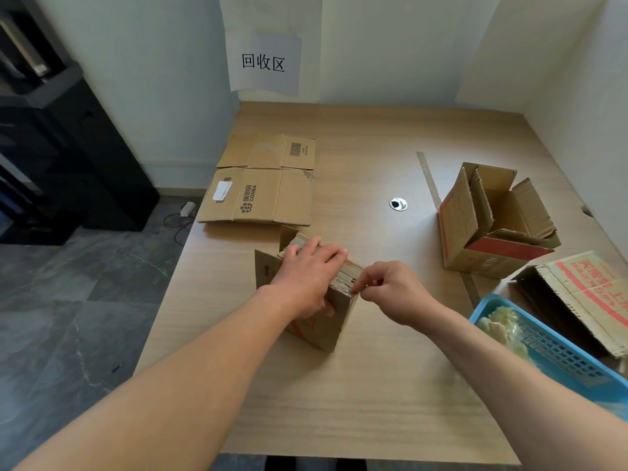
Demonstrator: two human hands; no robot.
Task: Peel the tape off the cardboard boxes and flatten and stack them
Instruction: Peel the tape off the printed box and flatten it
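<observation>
Roughly midway through, I'd say. Two flattened boxes (261, 185) already lie in a loose pile at the far left of the table (339, 402), so that part of the stack is started. The one being worked on is the small box (326, 329), standing near the middle of the table right in front of the person. The left hand (307, 278) lies flat across its top with straight fingers, pressing it steady, while the right hand (390, 294) is just beside it, fingertips pinched together on a shiny bit of tape (354, 289) at the box's upper edge. So the peel on this one looks barely begun, and it isn't flattened yet. Off to the right an open box (489, 226) stands upright with its flaps up, not flattened either, and a worn box (588, 294) sits at the far right edge; can't tell if that one's fully collapsed. The blue basket (557, 362) near the right arm holds crumpled clear stuff, probably tape already pulled off.
</observation>
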